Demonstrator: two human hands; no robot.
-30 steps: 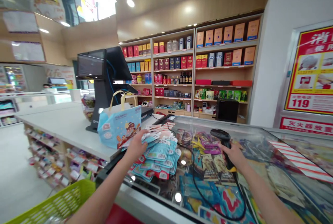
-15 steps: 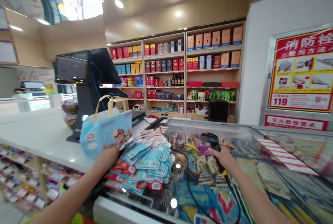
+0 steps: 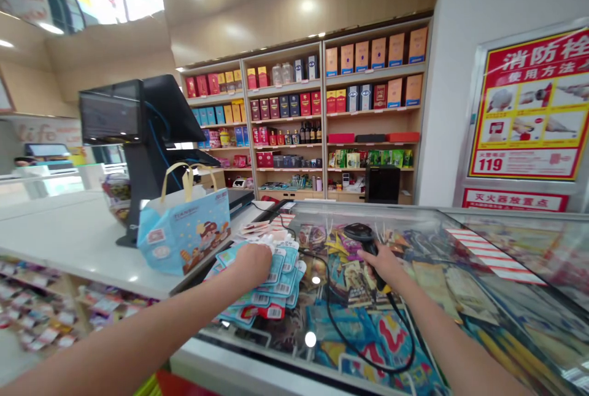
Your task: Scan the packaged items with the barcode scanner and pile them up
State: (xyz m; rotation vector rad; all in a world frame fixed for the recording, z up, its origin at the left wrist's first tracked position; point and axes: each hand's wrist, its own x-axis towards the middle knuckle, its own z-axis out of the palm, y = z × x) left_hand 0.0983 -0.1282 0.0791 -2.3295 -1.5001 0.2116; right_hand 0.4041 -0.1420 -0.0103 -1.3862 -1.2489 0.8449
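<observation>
My right hand (image 3: 381, 264) is wrapped round the handle of a black barcode scanner (image 3: 361, 233), its head raised above the glass counter and its cable hanging in a loop. On the left, my left hand (image 3: 256, 263) is closed at the top of a heap of light-blue and red pouches (image 3: 289, 282) with white spouts and barcodes. Its fingertips are hidden, and it appears to grip a blue pouch. A light-blue carrier bag (image 3: 184, 230) with yellow handles and a cartoon print stands upright left of the heap.
A black cash register (image 3: 147, 156) stands behind the bag on the white counter (image 3: 46, 230). Packaged snacks lie under the glass display top (image 3: 322, 298). Boxes and bottles fill the wall shelves (image 3: 288, 120). A red fire sign (image 3: 529, 107) hangs at the right.
My left hand has moved right, from beside the bag onto the top of the pouch heap. My right hand still holds the scanner in about the same place. The view has shifted slightly.
</observation>
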